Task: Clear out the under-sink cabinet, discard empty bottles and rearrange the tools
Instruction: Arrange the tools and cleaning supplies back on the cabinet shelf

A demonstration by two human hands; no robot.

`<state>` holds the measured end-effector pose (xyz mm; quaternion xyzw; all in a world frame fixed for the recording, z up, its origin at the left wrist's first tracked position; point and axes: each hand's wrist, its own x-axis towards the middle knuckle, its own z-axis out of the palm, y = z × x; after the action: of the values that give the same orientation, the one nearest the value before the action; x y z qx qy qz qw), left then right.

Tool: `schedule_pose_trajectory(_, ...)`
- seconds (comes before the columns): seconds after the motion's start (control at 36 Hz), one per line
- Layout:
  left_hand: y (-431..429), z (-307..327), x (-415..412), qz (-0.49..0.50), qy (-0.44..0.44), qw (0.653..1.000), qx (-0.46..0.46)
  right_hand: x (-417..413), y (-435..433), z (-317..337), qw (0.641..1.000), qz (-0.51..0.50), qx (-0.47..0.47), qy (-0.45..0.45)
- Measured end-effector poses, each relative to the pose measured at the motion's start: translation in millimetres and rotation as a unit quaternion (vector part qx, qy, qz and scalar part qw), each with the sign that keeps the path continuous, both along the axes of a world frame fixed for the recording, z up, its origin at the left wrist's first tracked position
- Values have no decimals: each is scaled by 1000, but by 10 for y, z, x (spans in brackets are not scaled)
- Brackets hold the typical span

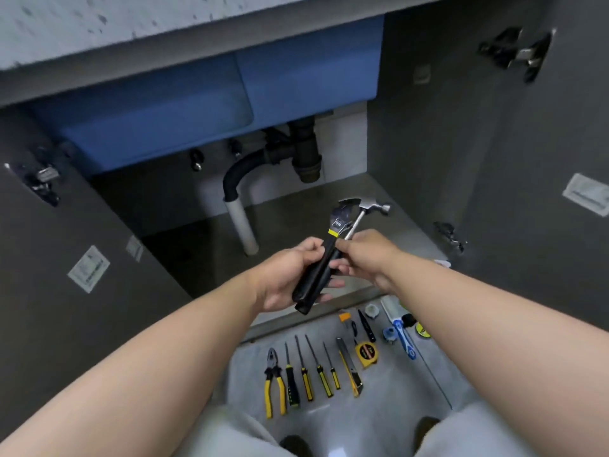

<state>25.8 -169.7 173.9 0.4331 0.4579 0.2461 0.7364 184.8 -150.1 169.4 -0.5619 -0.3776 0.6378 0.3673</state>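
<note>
Above cabinet floor (pixel 296 209), left hand (pixel 286 275) and right hand (pixel 365 252) grip one wrench (pixel 339 223), one hammer (pixel 367 205).

Grey floor (pixel 382 422) carries pliers (pixel 274 381), four screwdrivers (pixel 307 379), utility knife (pixel 350 371) and tape measure (pixel 366 354)

Reaching from the lower corners to mid-frame, the left hand (pixel 283 278) grips the black tool handles (pixel 313 282) palm up; the right hand (pixel 365 255) pinches them higher up.

Pliers (pixel 274 380) L of screwdrivers (pixel 307 379); knife (pixel 349 369) R, prob. touching tape measure (pixel 365 354).
</note>
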Motion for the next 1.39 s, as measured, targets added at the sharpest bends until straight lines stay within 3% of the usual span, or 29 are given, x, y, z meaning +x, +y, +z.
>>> schedule_pose_trajectory(0.19,-118,-106,213,63,131,978,149,27,-159,-11,992,-47,-8,116)
schedule_pose_trajectory(0.33,-162,-126,163,137,168,954,208,-57,-210,-9,993,20,13,112)
schedule_pose_trajectory(0.44,-130,-91,102,151,175,946,227,-164,-179,-5,994,-1,27,106)
schedule_pose_trajectory(0.61,124,-289,-159,198,210,936,201,-347,-66,-112,993,-21,-18,114)
schedule_pose_trajectory(0.78,420,-849,-801,220,318,911,142,-521,162,-404,999,18,-8,-26)
schedule_pose_trajectory(0.94,630,-1592,-1266,261,396,877,73,-868,548,-772,984,106,-21,-141)
schedule_pose_trajectory(1.39,1077,-2460,-2018,318,503,803,13,-1377,911,-1780,966,198,-85,-145)
